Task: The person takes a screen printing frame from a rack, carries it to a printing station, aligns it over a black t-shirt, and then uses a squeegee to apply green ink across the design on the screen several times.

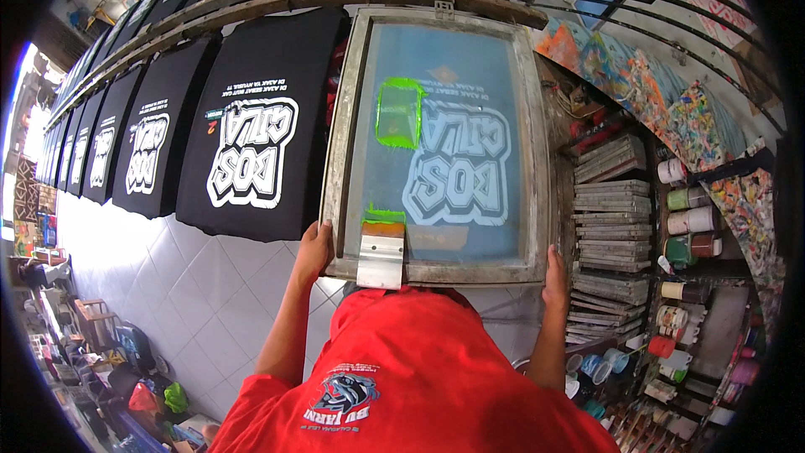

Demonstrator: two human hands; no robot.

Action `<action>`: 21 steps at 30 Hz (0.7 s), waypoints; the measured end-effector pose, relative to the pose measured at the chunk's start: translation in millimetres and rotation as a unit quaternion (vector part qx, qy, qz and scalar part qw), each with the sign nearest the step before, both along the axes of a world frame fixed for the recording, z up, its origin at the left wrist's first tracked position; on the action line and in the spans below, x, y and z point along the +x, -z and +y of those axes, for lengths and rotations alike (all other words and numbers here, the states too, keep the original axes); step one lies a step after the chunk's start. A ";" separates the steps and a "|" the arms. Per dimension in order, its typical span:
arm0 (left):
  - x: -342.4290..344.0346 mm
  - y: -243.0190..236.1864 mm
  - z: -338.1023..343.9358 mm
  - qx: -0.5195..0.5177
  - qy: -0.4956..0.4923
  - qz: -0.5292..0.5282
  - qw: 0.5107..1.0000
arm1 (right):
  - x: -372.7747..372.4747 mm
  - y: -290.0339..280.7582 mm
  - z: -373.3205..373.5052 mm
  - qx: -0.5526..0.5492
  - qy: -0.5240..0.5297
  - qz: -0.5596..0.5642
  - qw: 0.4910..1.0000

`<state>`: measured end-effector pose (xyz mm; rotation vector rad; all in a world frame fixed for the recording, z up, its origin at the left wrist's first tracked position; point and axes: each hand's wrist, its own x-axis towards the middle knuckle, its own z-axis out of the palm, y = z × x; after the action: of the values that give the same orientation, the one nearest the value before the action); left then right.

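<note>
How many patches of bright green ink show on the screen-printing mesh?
2: a rectangular patch on the mesh, upper left; a smear at the squeegee edge. More may be hidden beneath it.

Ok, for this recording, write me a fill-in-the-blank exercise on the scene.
The thick ink patch on the rectangular wooden-framed mesh screen is bright ____.
Between left hand and right hand, the silver metal squeegee lies nearer the ____.
The short-sleeved cloth shirt being worn is ____.
Missing words: green; left; red.
</note>
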<state>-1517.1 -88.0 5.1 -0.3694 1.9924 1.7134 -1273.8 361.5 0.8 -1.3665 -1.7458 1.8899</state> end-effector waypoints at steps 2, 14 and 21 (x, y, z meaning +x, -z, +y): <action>1.1 8.2 -4.5 -0.006 0.010 0.017 1.000 | 4.5 4.6 8.6 0.017 -0.004 -0.008 1.000; 0.4 5.0 2.0 -0.097 0.018 0.052 0.994 | -14.4 -22.5 -16.9 0.091 0.017 -0.084 0.992; 0.6 5.2 3.5 -0.070 0.010 0.069 0.995 | -15.0 -25.6 -17.7 0.079 0.028 -0.093 0.992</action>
<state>-1516.4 -84.6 -0.1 -0.2842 2.2153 1.6316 -1288.8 343.8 26.4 -1.5560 -1.8759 1.6018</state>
